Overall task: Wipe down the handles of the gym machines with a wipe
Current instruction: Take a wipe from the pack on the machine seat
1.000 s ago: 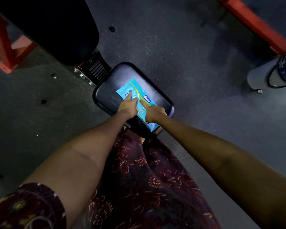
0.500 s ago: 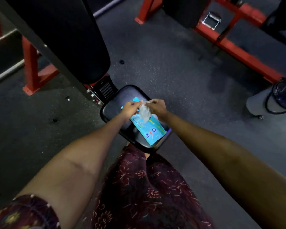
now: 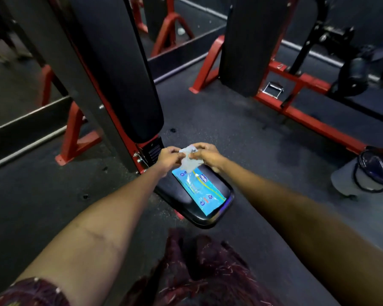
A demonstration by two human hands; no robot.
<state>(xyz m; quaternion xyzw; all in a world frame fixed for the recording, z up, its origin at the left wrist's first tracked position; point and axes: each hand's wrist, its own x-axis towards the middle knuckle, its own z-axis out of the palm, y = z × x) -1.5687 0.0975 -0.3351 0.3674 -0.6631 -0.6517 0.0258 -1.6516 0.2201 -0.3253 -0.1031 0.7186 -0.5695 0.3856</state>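
A blue pack of wipes (image 3: 200, 191) lies on the black padded seat (image 3: 186, 204) of a gym machine. Above the pack's far end, a crumpled white wipe (image 3: 188, 160) is held between both hands. My left hand (image 3: 168, 157) pinches its left side and my right hand (image 3: 205, 154) pinches its right side. The wipe's lower end hangs down onto the pack. A metal stirrup handle (image 3: 272, 89) lies on the red frame at the back right.
The machine's black back pad (image 3: 124, 74) rises just behind the seat on a red and black frame (image 3: 80, 133). A second black pad (image 3: 250, 45) and a red floor frame (image 3: 314, 120) stand to the right. A grey bin (image 3: 363, 173) sits at far right.
Both hands went from pressing on the pack to pulling a white wipe out of it and lifting it. The camera has tilted up, showing more of the machines.
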